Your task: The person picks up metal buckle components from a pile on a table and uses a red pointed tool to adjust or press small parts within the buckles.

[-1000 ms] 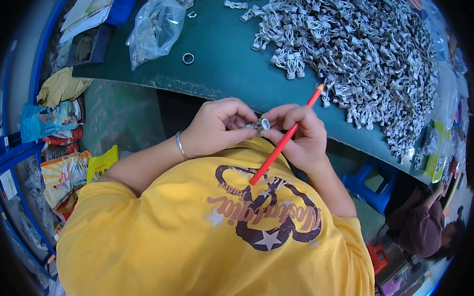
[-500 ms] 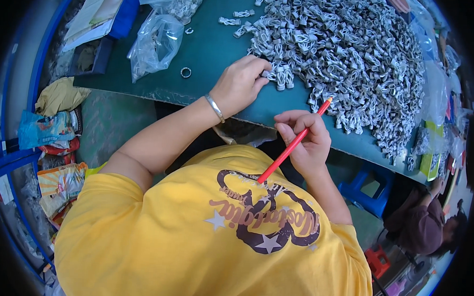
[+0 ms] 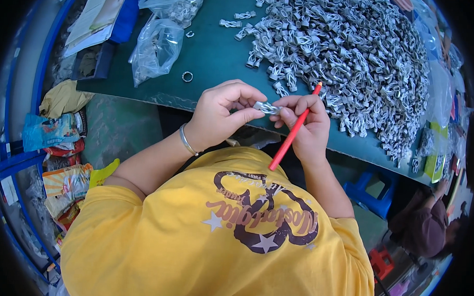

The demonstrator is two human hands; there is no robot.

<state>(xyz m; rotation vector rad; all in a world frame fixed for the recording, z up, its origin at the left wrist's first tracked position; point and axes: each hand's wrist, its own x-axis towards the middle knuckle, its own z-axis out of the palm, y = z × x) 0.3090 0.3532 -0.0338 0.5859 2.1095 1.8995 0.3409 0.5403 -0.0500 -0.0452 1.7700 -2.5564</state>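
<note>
My left hand (image 3: 220, 112) pinches one end of a small silvery metal piece (image 3: 266, 108) with twisted loops. My right hand (image 3: 308, 129) has its thumb and fingertips at the other end of that piece. A red pencil (image 3: 288, 142) lies slantwise through the right hand, its bare tip pointing up and away toward the table. Both hands are over the near edge of the green table (image 3: 209, 58). Just beyond them spreads a large heap of similar looped metal pieces (image 3: 350, 58), with a few loose ones at its near left side.
On the table's left are clear plastic bags (image 3: 158, 46) of parts and a small metal ring (image 3: 187, 76). Papers (image 3: 98, 18) sit at the far left. A blue stool (image 3: 371, 192) stands under the table's right, and another person (image 3: 422, 227) is beyond it.
My left hand has come back from the heap's near edge with a metal piece, meeting my right hand. The right hand, still with the pencil, has moved slightly inward to hold the piece's other end.
</note>
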